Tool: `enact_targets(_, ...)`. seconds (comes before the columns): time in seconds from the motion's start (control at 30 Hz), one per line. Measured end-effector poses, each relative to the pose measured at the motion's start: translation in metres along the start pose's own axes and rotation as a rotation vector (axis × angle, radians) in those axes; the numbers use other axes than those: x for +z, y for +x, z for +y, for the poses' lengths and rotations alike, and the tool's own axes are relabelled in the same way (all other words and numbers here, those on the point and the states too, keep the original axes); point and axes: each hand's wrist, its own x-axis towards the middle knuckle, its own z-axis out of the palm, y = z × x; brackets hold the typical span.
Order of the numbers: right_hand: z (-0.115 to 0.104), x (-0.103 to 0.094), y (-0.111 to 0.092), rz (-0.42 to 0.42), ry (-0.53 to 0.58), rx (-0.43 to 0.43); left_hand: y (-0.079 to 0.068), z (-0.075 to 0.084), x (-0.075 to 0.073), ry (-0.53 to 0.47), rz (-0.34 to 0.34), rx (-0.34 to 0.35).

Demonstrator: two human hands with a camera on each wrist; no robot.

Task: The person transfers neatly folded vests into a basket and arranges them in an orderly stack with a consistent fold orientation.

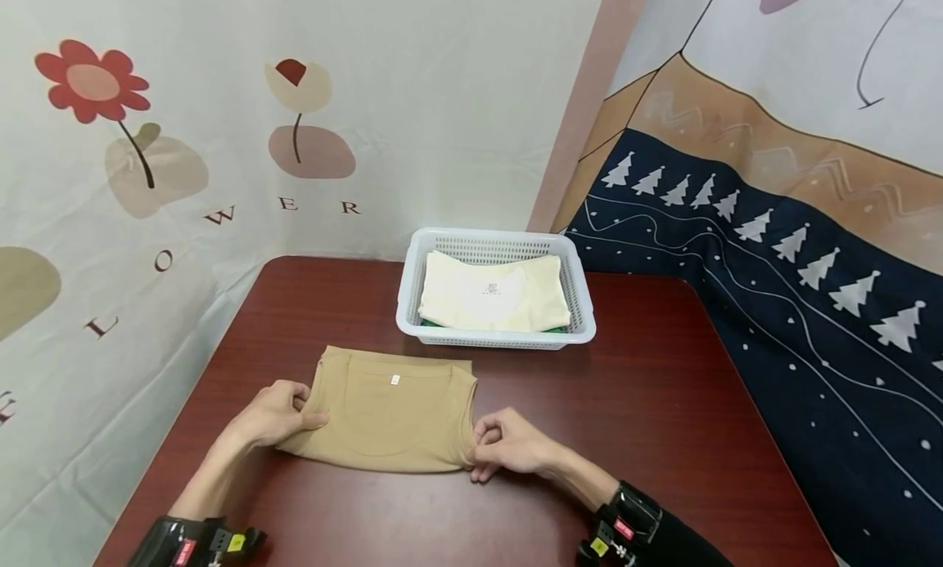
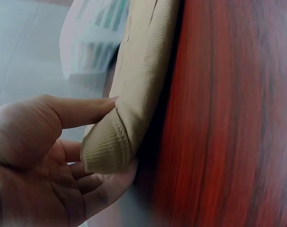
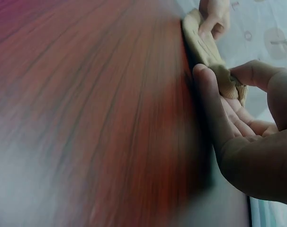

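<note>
A tan shirt (image 1: 398, 411), folded into a flat rectangle with its neckline and a small white label (image 1: 395, 380) facing up, lies on the table in the head view. My left hand (image 1: 276, 414) pinches its left edge, thumb on top and fingers beneath. In the left wrist view a ribbed, rolled end (image 2: 105, 146) of the shirt sits between that thumb and the fingers. At the lower right corner my right hand (image 1: 512, 444) pinches the cloth between thumb and fingers. The right wrist view shows this bunched corner (image 3: 224, 80) at the fingertips.
Behind the shirt stands a white plastic basket (image 1: 495, 338) with a folded cream shirt (image 1: 494, 293) in it and some green cloth below. The dark red wooden table (image 1: 648, 387) ends at printed curtains (image 1: 442, 101) at the back and sides.
</note>
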Motion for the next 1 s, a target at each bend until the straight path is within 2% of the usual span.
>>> enact_targets(0.3,0.003,-0.029,-0.026,0.015,-0.018,0.010,0.006,0.021,0.027,-0.020,0.000,0.014)
enact_targets(0.5,0.003,-0.041,-0.043,0.030,-0.026,0.019,0.009,0.033,0.040,-0.008,0.005,0.042)
enact_targets(0.77,0.002,-0.042,-0.050,0.067,-0.022,0.011,0.011,0.039,0.042,-0.020,0.030,0.030)
enact_targets(0.9,-0.002,-0.042,-0.051,0.139,-0.008,0.040,0.014,0.041,0.040,-0.042,0.040,0.018)
enact_targets(1.0,-0.004,-0.042,-0.049,0.195,0.046,0.059,0.018,0.041,0.038,-0.058,0.051,0.007)
